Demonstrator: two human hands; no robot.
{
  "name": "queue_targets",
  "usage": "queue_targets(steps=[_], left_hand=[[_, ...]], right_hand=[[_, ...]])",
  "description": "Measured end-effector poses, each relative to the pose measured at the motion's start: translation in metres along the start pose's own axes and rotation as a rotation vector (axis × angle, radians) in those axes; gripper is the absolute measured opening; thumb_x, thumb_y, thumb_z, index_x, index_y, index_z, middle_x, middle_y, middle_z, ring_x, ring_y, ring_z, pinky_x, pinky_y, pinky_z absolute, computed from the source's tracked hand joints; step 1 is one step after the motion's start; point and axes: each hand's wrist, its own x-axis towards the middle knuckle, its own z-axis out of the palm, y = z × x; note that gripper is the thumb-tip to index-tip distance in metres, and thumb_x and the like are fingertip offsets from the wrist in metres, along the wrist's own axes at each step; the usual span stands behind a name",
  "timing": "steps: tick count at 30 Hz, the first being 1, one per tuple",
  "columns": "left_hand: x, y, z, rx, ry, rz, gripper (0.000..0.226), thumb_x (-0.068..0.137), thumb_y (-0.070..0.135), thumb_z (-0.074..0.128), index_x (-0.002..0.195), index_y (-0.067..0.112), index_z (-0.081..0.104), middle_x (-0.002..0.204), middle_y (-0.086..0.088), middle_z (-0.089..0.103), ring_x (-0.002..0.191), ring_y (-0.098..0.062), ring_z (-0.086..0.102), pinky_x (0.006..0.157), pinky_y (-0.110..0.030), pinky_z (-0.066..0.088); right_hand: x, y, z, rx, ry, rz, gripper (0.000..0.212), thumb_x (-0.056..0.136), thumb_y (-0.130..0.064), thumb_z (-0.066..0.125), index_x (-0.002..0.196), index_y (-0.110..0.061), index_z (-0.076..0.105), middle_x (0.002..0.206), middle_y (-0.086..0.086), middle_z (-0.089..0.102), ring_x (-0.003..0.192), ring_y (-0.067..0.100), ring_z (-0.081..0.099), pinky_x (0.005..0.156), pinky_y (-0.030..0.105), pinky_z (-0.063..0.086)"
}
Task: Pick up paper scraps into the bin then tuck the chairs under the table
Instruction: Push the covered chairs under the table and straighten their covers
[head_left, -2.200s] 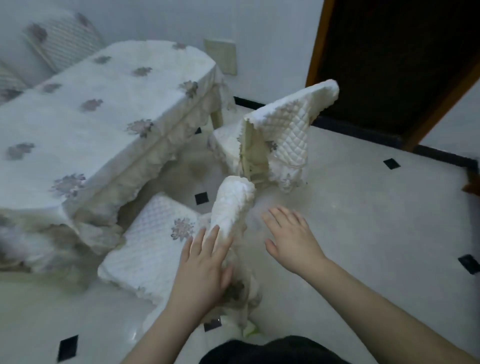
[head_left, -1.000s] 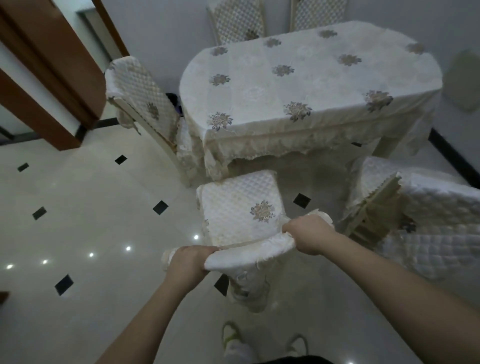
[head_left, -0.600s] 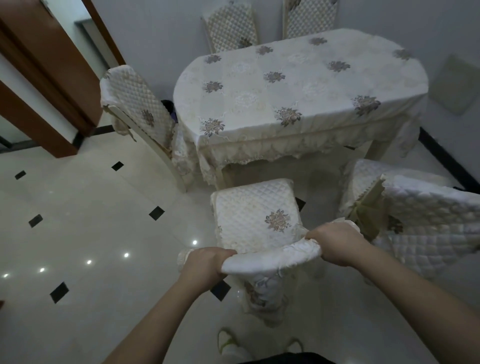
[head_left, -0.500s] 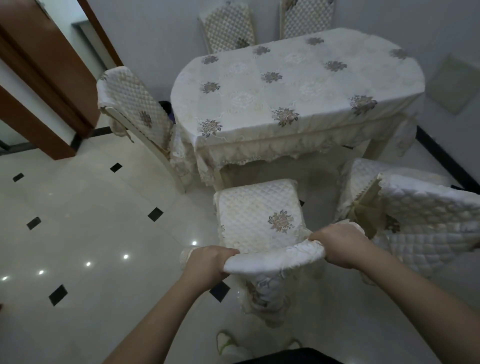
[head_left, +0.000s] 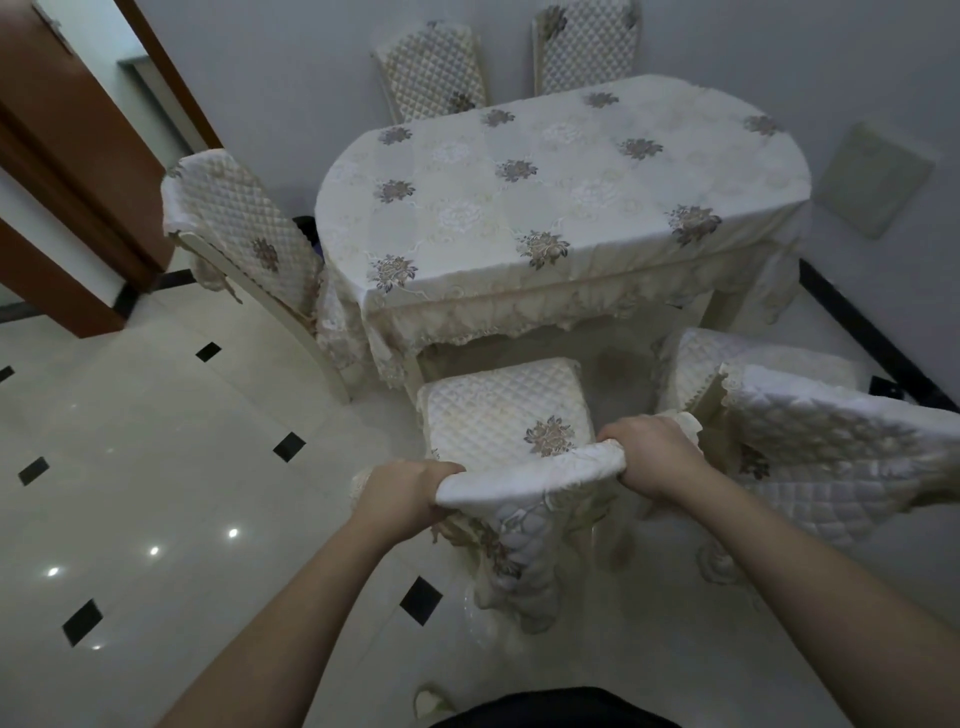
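Chair in hand: the near chair (head_left: 506, 415) stood at 12 o'clock from the person, its quilted seat pointing straight at the worktop (head_left: 561, 197), front edge just short of the tablecloth fringe.
Hands: the left hand (head_left: 402, 491) was closed over the left end of the padded top rail; the right hand (head_left: 652, 454) was closed over the right end. Both gripped the rail, about equally near.
Axis: the rail ran from 9 to 3 o'clock across the person; the push line ran toward 12 o'clock, square to the worktop's long side.
Open room: the gap under the worktop ahead of the seat looked clear, so a straight shove seemed enough.
Edges to mind: the right chair (head_left: 810, 436) sat at 2 o'clock, angled, its backrest just beside the right hand; a worktop leg (head_left: 727, 312) stood beyond it.
Left chair (head_left: 244, 244): at 10 o'clock, close against the worktop's end.
Scraps and bin: none could be made out on the floor (head_left: 145, 467).
Stage: judged to be chair tucking, this chair not yet under.
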Motion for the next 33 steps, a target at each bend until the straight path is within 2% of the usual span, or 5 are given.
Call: queue_targets(steps=[6,21,27,31,33], left_hand=[[0.016,0.006,-0.002,0.052,-0.121,-0.039,0.028,0.082,0.053,0.052,0.107,0.044,0.062,0.093,0.009,0.07,0.085,-0.016,0.065,0.066,-0.029,0.05],[0.073,-0.001,-0.014,0.06,-0.061,0.021,0.023,0.087,0.044,0.056,0.105,0.035,0.065,0.09,0.004,0.069,0.083,-0.02,0.064,0.057,-0.026,0.031],[0.084,-0.014,-0.004,0.067,-0.062,0.095,0.019,0.09,0.034,0.054,0.104,0.029,0.065,0.094,0.004,0.069,0.086,-0.02,0.063,0.048,-0.025,0.016],[0.097,-0.036,-0.006,0.092,-0.095,0.088,0.022,0.092,0.032,0.052,0.111,0.029,0.063,0.099,0.003,0.068,0.091,-0.021,0.064,0.058,-0.027,0.027],[0.103,-0.043,-0.003,0.05,-0.005,0.14,0.014,0.082,0.028,0.064,0.095,0.026,0.068,0.081,0.002,0.069,0.075,-0.022,0.067,0.055,-0.027,0.029]], right_hand=[[0.019,0.011,0.007,-0.014,-0.034,0.019,0.025,0.072,-0.026,0.058,0.095,-0.033,0.065,0.095,-0.005,0.069,0.094,0.021,0.062,0.078,0.034,0.044],[0.075,0.036,-0.011,-0.04,-0.096,0.041,0.029,0.076,-0.025,0.059,0.103,-0.032,0.067,0.103,-0.004,0.069,0.097,0.022,0.062,0.079,0.032,0.045],[0.08,0.032,0.009,-0.061,-0.112,0.071,0.028,0.075,-0.028,0.06,0.101,-0.034,0.067,0.098,-0.005,0.066,0.092,0.02,0.06,0.079,0.034,0.046],[0.101,0.022,0.013,-0.067,-0.134,0.07,0.027,0.074,-0.033,0.062,0.1,-0.036,0.066,0.097,-0.006,0.064,0.092,0.021,0.06,0.078,0.034,0.046],[0.109,0.023,0.012,-0.053,-0.144,0.08,0.025,0.074,-0.034,0.062,0.099,-0.036,0.066,0.096,-0.006,0.065,0.092,0.02,0.061,0.078,0.033,0.046]])
